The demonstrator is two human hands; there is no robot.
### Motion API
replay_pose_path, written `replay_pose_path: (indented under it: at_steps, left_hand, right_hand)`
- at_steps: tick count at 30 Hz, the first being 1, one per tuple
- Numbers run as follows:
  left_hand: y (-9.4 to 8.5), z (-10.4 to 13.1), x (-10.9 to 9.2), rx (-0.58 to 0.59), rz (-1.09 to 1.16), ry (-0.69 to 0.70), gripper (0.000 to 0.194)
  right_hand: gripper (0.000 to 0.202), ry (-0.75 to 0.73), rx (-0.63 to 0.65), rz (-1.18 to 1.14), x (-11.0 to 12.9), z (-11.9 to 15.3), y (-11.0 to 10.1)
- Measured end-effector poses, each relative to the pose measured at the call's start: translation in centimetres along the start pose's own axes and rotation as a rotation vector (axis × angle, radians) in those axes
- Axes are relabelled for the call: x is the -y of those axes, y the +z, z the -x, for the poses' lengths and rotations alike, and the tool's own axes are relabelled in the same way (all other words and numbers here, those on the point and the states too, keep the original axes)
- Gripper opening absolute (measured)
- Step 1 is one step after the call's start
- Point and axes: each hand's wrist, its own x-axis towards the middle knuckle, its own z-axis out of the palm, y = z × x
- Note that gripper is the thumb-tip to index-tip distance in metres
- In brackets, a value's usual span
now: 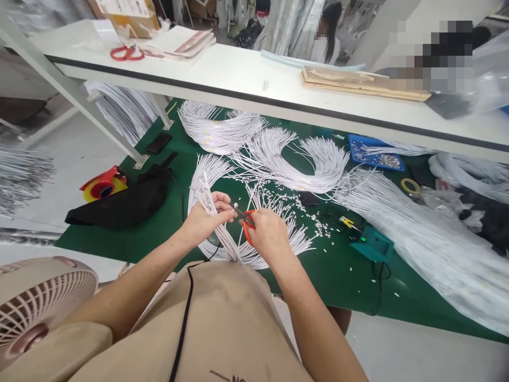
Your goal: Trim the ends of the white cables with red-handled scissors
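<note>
My left hand (209,215) is closed around a bundle of white wires (228,241), which hangs down toward my lap. Its thumb and fingertips pinch a small white piece at a wire's end. In my right hand (270,233) are red-handled pliers (247,225), and their dark jaws reach to that piece at my left fingertips. I cannot tell whether the jaws touch it. Curved bundles of white wire lie around both hands on the green table. Many small white connectors (318,225) are scattered just beyond the pliers.
A white shelf (238,69) spans the table's back, with red scissors (127,52) on it. At left are a tape dispenser (104,185) and a black cloth bag (119,204). A green device (371,245), blue tray (376,152) and long wire bundle (429,249) lie right. A fan (43,302) stands lower left.
</note>
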Motion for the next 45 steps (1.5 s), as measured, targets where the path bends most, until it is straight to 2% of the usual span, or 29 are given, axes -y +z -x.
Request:
replay_pose_path:
  at_steps: [6, 8, 12, 15, 25, 31, 33, 36, 39, 41, 42, 45]
  left_hand:
    - [-2.1, -0.2, -0.3, 0.055, 0.036, -0.028, 0.029]
    - [-2.5, -0.3, -0.3, 0.076, 0.047, -0.028, 0.029]
    - [-2.9, -0.3, -0.3, 0.122, 0.079, -0.028, 0.028]
    - [-2.9, -0.2, -0.4, 0.145, 0.086, -0.027, 0.028]
    - [-2.4, -0.4, -0.7, 0.103, 0.078, -0.03, 0.029]
    - [-1.7, -0.9, -0.5, 0.01, -0.019, -0.014, 0.031]
    - [-1.8, -1.3, -0.2, -0.048, -0.068, 0.007, 0.031]
    - [-2.3, -1.9, 0.3, -0.111, -0.08, 0.017, 0.033]
    - [-2.4, -2.1, 0.4, -0.097, -0.071, 0.002, 0.034]
    - [-2.2, -2.0, 0.2, -0.087, -0.078, -0.007, 0.033]
    - [-2.0, -2.0, 0.1, -0.079, -0.081, -0.011, 0.033]
    - [-1.8, -2.0, -0.1, -0.042, -0.076, -0.023, 0.035]
  right_hand:
    - [0.027, 0.046, 0.056, -0.133, 1.2, -1.1, 0.3]
    - [0.026, 0.081, 0.078, -0.321, 1.2, -1.4, 0.1]
    - [0.019, 0.149, 0.029, -0.894, 1.3, -2.3, -0.4]
    - [0.02, 0.119, -0.023, -1.104, 1.7, -3.0, -0.6]
    - [0.013, 0.205, -0.025, -1.161, 2.4, -3.6, -0.6]
    - [0.008, 0.387, -0.116, -1.219, 3.3, -3.4, 1.1]
    - [0.007, 0.367, -0.173, -1.171, 3.7, -2.8, 1.4]
    - [0.009, 0.254, -0.23, -1.143, 3.9, -2.3, 1.1]
    - [0.017, 0.307, -0.273, -1.205, 3.2, -2.9, 0.4]
    - [0.021, 0.377, -0.249, -1.278, 2.5, -3.8, 0.3]
    - [0.022, 0.378, -0.197, -1.32, 2.2, -4.2, 0.4]
    - [0.018, 0.255, 0.021, -1.4, 1.7, -5.0, 0.8]
